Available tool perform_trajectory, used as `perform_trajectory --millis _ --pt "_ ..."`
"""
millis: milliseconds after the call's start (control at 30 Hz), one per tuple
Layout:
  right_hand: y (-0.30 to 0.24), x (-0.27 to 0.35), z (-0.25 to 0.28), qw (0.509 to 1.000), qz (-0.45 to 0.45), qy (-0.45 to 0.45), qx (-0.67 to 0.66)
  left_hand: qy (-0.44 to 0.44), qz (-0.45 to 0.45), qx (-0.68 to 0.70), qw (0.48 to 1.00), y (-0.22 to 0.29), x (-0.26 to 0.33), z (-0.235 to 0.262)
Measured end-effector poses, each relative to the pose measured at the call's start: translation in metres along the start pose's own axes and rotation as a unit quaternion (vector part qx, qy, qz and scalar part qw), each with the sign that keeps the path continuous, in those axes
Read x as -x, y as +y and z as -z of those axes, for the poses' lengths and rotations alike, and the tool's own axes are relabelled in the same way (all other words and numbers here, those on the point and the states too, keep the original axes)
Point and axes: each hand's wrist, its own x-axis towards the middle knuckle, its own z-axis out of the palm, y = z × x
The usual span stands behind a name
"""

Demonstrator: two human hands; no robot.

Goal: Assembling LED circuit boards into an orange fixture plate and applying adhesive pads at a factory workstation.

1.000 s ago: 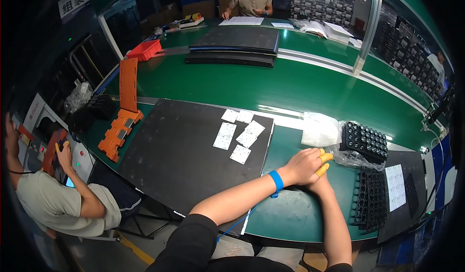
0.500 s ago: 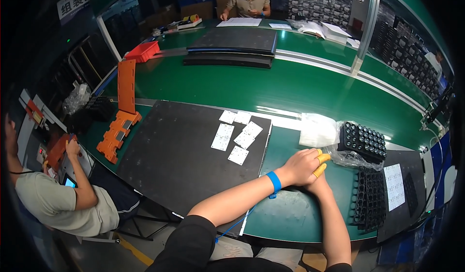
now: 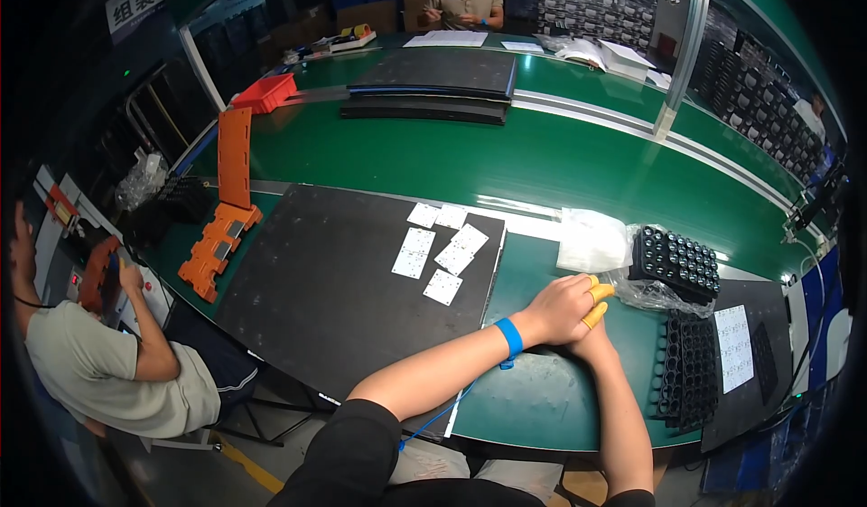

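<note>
stretching across the view, the far bench (image 3: pixel 433 159) runs along the far edge of the table (image 3: pixel 542 408). a black mat (image 3: pixel 307 290) covers the table's left part down to the near edge. an orange frame (image 3: pixel 234 159) sits off the mat's far left corner. by the table's right edge stands a black rack (image 3: pixel 688 362) of round cups; farther off, toward the far right corner, is the black tray (image 3: pixel 640 259), filled with round, shiny parts. a clear bag (image 3: pixel 632 295) lies crumpled around the tray's near side, and a white pouch (image 3: pixel 589 239) rests at the far edge, just left of the tray.

the left hand (image 3: pixel 562 308) is folded over the right hand (image 3: pixel 591 337), between the mat's right edge and the rack, its fingers near the bag; whether they touch it i cannot tell. nothing shows in the left hand's grasp, though i cannot tell how firmly it closes; the right hand is mostly covered, so its grip is unclear. white boards (image 3: pixel 413 252) lie toward the mat's far right corner. smallest are the blue wristband (image 3: pixel 509 337) and the yellow finger cots (image 3: pixel 595 314).

the step in hand looks like a pause, with no part being worked. any next move seems to call for unclasping the hands first.
</note>
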Motion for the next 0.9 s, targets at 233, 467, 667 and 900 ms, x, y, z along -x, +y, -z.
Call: perform_trajectory --millis 233,467,667,900 --pt "-0.026 -0.003 0.006 1.000 -0.005 -0.014 0.014 0.019 -0.007 0.005 1.000 0.000 0.002 0.001" --pt "-0.005 0.002 0.001 1.000 0.000 0.003 0.002 0.022 -0.012 0.006 1.000 0.001 0.000 -0.002" --pt "-0.022 -0.006 0.007 1.000 0.009 -0.007 0.020 0.038 -0.027 0.002 0.999 0.000 -0.002 0.002" --pt "-0.028 -0.004 0.010 0.999 -0.026 -0.029 0.015 0.029 -0.018 0.002 0.999 0.003 -0.001 -0.001"
